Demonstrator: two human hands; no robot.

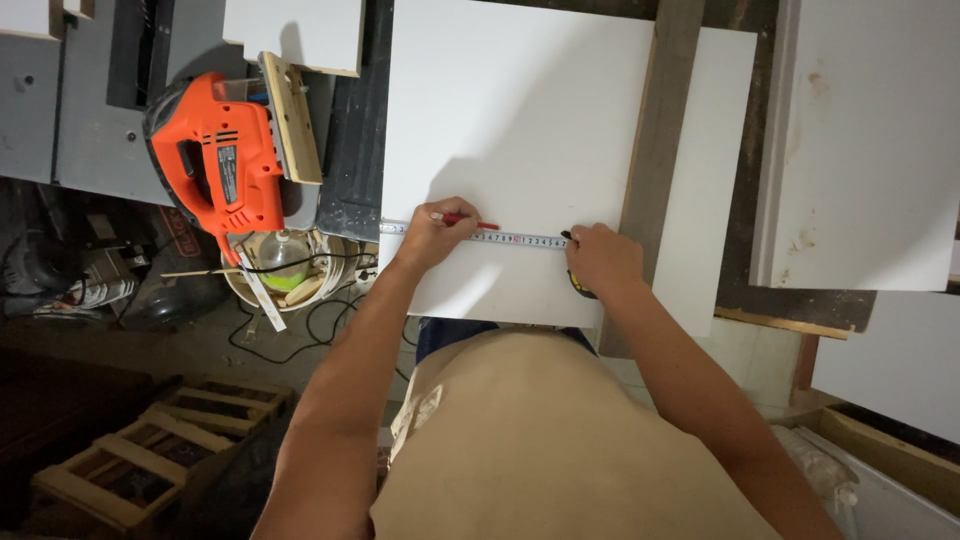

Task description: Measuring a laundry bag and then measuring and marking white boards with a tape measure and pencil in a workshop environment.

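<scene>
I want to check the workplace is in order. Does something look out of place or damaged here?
The panel at right has brownish stains and scuffs. The orange jigsaw lies on its side at the bench edge, above a bucket. Otherwise nothing stands out.

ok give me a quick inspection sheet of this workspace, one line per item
surface: white board lying flat over a dark bench, a wooden strip along its right edge
job's things: tape measure stretched across the board near its front edge, its yellow case under the right hand; red pencil in the left hand
clutter: orange jigsaw beside a small wood block; bucket of odds and ends below
grippers: left hand holds the pencil on the tape; right hand presses the tape case down
cables: black cord looping on the floor by the bucket
surroundings: more white panels at right, wooden pallets lower left
</scene>
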